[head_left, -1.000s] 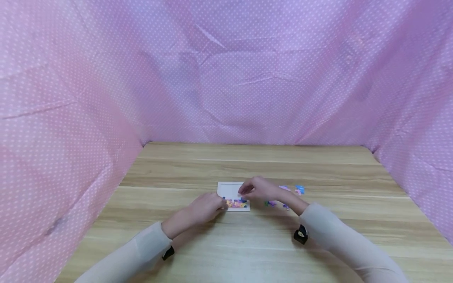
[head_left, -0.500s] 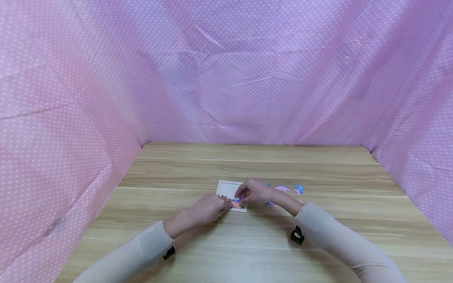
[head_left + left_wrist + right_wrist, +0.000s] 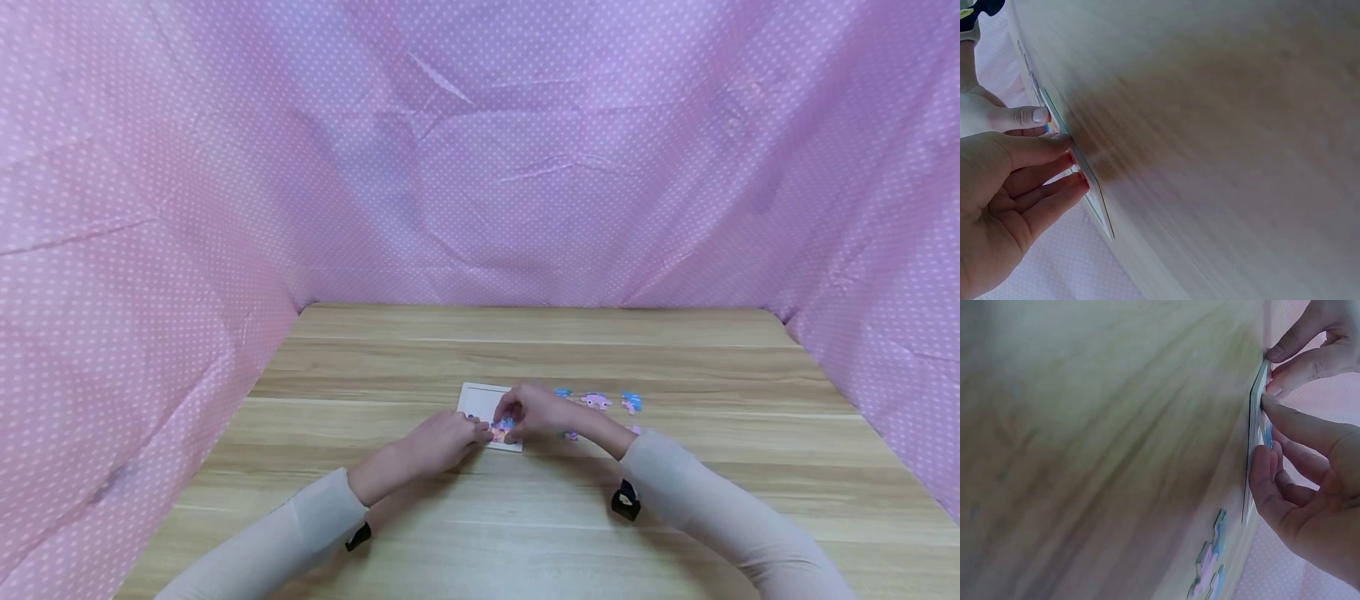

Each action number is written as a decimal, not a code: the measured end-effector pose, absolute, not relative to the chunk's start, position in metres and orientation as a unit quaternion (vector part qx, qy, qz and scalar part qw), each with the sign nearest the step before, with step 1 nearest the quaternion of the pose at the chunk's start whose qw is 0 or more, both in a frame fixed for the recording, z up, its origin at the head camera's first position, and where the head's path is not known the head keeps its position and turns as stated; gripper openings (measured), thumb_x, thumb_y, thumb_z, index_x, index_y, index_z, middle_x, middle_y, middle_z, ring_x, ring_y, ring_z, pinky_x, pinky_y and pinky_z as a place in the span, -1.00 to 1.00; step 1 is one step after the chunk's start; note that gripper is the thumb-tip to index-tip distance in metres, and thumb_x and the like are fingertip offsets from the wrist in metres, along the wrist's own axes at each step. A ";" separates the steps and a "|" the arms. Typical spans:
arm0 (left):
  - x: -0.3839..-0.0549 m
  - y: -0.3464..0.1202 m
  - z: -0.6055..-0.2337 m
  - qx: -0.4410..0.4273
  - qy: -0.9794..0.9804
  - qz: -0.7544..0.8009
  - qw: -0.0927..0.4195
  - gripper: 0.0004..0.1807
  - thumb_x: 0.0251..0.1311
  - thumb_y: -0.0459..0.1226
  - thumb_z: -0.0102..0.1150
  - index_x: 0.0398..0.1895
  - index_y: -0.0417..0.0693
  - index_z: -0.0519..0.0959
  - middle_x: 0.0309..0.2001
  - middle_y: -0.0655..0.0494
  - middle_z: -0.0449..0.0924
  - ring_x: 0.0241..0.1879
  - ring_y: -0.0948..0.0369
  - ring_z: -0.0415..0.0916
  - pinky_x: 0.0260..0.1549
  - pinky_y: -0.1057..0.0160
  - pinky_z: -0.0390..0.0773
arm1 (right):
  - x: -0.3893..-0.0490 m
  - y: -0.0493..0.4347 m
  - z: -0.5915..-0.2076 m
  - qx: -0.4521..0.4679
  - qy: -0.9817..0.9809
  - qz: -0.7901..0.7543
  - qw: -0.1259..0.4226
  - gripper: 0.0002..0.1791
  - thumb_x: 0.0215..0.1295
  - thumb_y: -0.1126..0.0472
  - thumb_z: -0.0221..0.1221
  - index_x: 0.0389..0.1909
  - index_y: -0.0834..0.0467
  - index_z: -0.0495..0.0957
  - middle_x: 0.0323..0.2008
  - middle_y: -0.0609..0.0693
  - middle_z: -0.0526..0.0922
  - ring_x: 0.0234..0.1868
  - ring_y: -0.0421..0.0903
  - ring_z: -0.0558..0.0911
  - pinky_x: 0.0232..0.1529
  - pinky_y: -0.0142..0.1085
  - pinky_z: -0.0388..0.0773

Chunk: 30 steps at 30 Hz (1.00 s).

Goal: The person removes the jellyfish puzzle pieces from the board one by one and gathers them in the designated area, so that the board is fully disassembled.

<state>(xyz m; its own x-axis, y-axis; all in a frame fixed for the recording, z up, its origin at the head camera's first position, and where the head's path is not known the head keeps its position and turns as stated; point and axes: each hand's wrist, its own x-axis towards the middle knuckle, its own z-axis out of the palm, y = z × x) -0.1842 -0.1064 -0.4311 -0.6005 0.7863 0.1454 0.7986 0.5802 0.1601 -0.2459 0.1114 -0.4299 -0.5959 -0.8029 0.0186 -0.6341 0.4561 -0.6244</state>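
A white-framed jigsaw puzzle board (image 3: 477, 400) lies on the table, with colourful pieces fitted along its near side. My left hand (image 3: 442, 442) holds the board's near left corner, thumb at the edge and fingertips on top, as the left wrist view shows. Over the board's right part, my right hand (image 3: 536, 408) pinches a small bluish puzzle piece (image 3: 1267, 434) between thumb and fingers, low against the board. Its outline is mostly hidden by the fingers. The far part of the board shows bare white backing.
Loose puzzle pieces lie right of the board, among them a pink one (image 3: 596, 401) and a blue-and-pink one (image 3: 632, 402). The right forearm passes over some of them. Pink dotted cloth (image 3: 480, 208) surrounds the wooden table (image 3: 375, 350).
The board has turned slightly and shifted a little left. My left fingers have spread further onto it. My right hand has moved left and lower over the fitted pieces.
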 end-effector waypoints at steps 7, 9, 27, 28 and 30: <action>-0.182 -0.108 -0.428 -0.450 -0.888 -0.091 0.019 -0.77 0.35 -0.47 0.16 -0.06 -0.13 0.74 -0.27 0.08 0.70 -0.45 0.33 0.43 -0.48 0.41 0.49 | -0.246 0.113 -0.430 -0.426 0.839 -0.312 0.136 -0.78 0.01 0.36 0.51 -0.31 0.22 0.69 -0.40 -0.07 0.65 -0.37 -0.27 0.54 -0.31 -0.47 0.52; -0.181 -0.109 -0.426 -0.452 -0.888 -0.082 0.014 -0.68 0.29 -0.54 0.14 0.02 -0.15 0.72 -0.13 0.00 0.73 -0.30 0.27 0.60 -0.34 0.33 0.63 | -0.246 0.115 -0.429 -0.425 0.832 -0.327 0.144 -0.80 0.04 0.42 0.47 -0.30 0.25 0.69 -0.38 -0.04 0.67 -0.35 -0.25 0.59 -0.28 -0.46 0.57; -0.176 -0.114 -0.429 -0.418 -0.905 -0.081 0.009 -0.58 0.28 -0.55 0.11 0.13 -0.08 0.68 0.09 -0.01 0.67 0.07 0.07 0.64 -0.01 0.08 0.65 | -0.251 0.143 -0.424 -0.396 0.807 -0.401 0.175 -0.88 0.30 0.43 0.28 -0.16 0.33 0.65 -0.25 0.06 0.72 -0.17 -0.08 0.68 -0.02 -0.26 0.65; -0.176 -0.115 -0.429 -0.417 -0.904 -0.087 0.012 -0.61 0.30 -0.52 0.12 0.11 -0.08 0.69 0.08 -0.01 0.67 0.06 0.07 0.64 -0.02 0.09 0.65 | -0.251 0.145 -0.425 -0.394 0.806 -0.405 0.176 -0.88 0.31 0.42 0.27 -0.16 0.33 0.64 -0.25 0.06 0.71 -0.18 -0.08 0.68 -0.03 -0.28 0.65; -0.175 -0.116 -0.429 -0.415 -0.905 -0.094 0.014 -0.67 0.33 -0.47 0.14 0.09 -0.07 0.70 0.08 -0.02 0.67 0.04 0.07 0.65 -0.02 0.11 0.65 | -0.250 0.151 -0.425 -0.384 0.805 -0.414 0.182 -0.88 0.34 0.39 0.26 -0.15 0.34 0.64 -0.25 0.06 0.72 -0.19 -0.08 0.68 -0.05 -0.29 0.65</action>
<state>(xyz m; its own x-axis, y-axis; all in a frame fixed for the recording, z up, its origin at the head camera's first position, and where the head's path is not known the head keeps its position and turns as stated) -0.1753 -0.1156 -0.4289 -0.6559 0.7476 0.1042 0.7530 0.6386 0.1586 -0.2502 0.1509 -0.4249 -0.6392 -0.7686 0.0241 -0.4670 0.3630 -0.8063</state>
